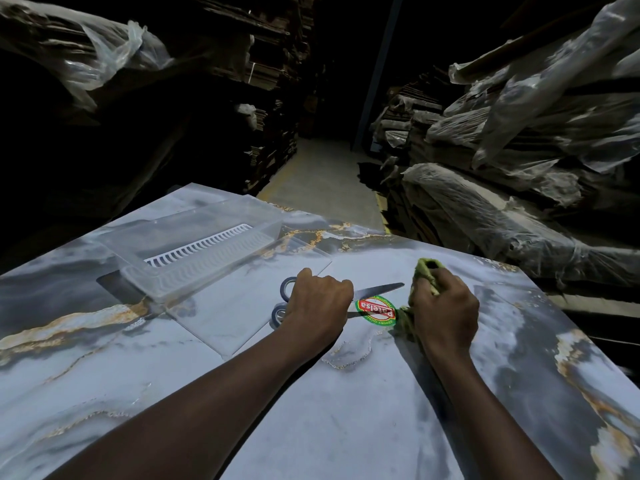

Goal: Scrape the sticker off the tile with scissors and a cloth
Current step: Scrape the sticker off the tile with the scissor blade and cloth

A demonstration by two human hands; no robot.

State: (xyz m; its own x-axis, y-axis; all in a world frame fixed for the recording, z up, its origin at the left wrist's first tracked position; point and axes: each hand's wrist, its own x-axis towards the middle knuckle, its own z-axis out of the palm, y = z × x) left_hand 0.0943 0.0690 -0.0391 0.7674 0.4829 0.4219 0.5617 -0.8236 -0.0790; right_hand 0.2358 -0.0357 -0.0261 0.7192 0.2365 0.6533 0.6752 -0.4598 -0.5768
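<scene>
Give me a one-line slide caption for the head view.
Left hand holds open scissors at the sticker on the marble tile; right hand grips a green cloth beside it.

Bare glossy grey marble-patterned tile (346, 427) lies along the near edge and right of the right hand (445, 310), which grips a green cloth (427, 271). A clear plastic box with a white slatted insert (162, 289) and a flat clear plastic sheet (225, 313) fill the far left, just beside the left hand (317, 306) gripping blue-handled steel scissors (377, 289). Plastic-wrapped stacks (519, 202) crowd the tile's right edge.
</scene>
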